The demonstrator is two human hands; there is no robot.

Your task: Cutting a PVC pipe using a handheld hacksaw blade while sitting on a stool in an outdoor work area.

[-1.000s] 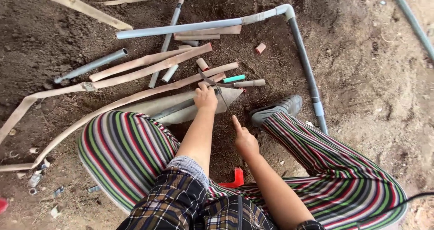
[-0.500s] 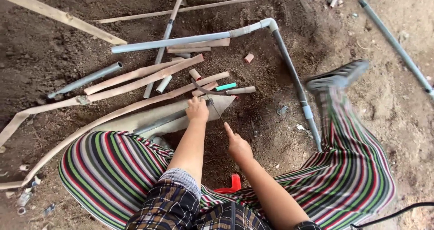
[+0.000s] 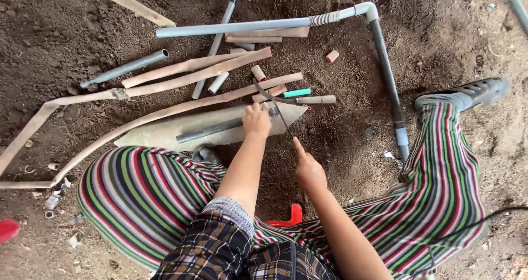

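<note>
I sit on the dirt ground (image 3: 71, 32) with my legs in striped trousers (image 3: 137, 186) spread wide; no box or bucket is here, so nothing lies inside anything, and the pipes all rest loose on the soil. At the far left a long flat tan strip (image 3: 33, 126) bends along the ground; next to it lies a short grey pipe (image 3: 124, 69) with an open end; past that, long tan strips (image 3: 198, 71) cross the middle. Near my knees lies a flat pale board (image 3: 165, 134), and on it rests a dark grey pipe (image 3: 212, 130); my left hand (image 3: 256, 120) is pressed down on the right end of that pipe, fingers curled over it, holding it against the board. Just right of it a thin saw blade (image 3: 275, 106) slants across the pipe end; my right hand (image 3: 309, 170) grips the lower end of it, one finger stretched out along it. A small green piece (image 3: 297, 93) lies just beyond; a long pale blue pipe (image 3: 236, 28) runs along the top to a bend, and a dark pipe (image 3: 388, 82) comes down from there. My grey shoe (image 3: 462, 95) is at the right; half a second ago this foot was higher up and turned away; both hands sat much the same.
</note>
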